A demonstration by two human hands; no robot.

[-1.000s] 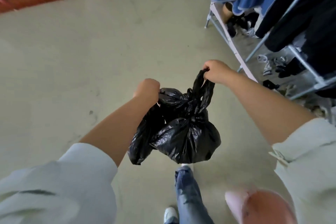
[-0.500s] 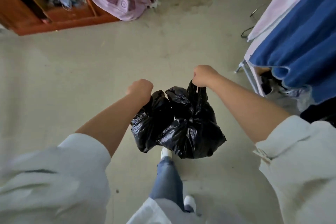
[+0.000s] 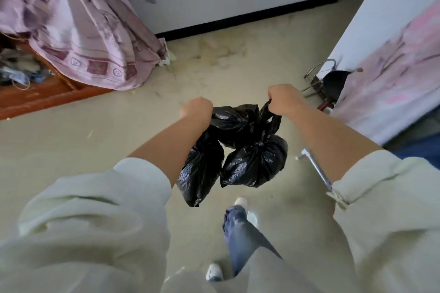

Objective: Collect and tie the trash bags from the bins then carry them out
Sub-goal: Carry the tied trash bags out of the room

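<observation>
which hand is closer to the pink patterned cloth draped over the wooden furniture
Left. The left hand is just right of and below the pink patterned cloth. The right hand is farther right, beyond the black trash bags that both hands hold.

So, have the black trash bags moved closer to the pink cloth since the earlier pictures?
Yes. The black trash bags were carried forward, toward the pink cloth and the wall.

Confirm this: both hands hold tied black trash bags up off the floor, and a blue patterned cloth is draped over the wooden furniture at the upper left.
Not quite. The cloth draped over the wooden furniture is pink, not blue, as the head view shows. The rest stands: the left hand and right hand hold tied black trash bags up off the floor.
</observation>
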